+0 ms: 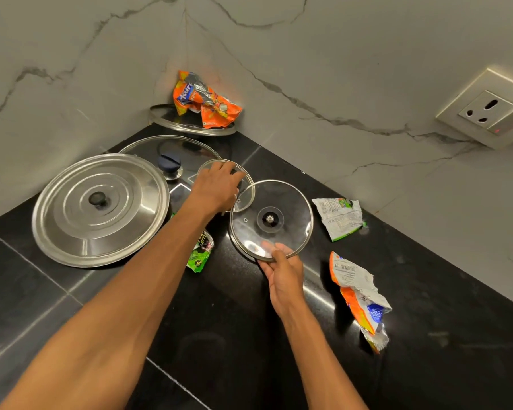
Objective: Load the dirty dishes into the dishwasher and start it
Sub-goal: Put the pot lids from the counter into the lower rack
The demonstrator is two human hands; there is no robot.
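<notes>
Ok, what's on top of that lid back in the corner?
A crumpled orange snack wrapper lies on the corner lid. It covers the lid's middle and right side, so any knob there can't be seen; only the rim and some glass show.

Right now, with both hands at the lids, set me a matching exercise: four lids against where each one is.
Lids:
1 steel lid
2 corner glass lid
3 small glass lid
4 mid-size glass lid

States:
A pinched by the right hand
B gripped by the left hand
C has an orange wrapper on it
D untouched, far left on the counter

Pairs: 1-D, 2-C, 3-B, 4-A
</notes>
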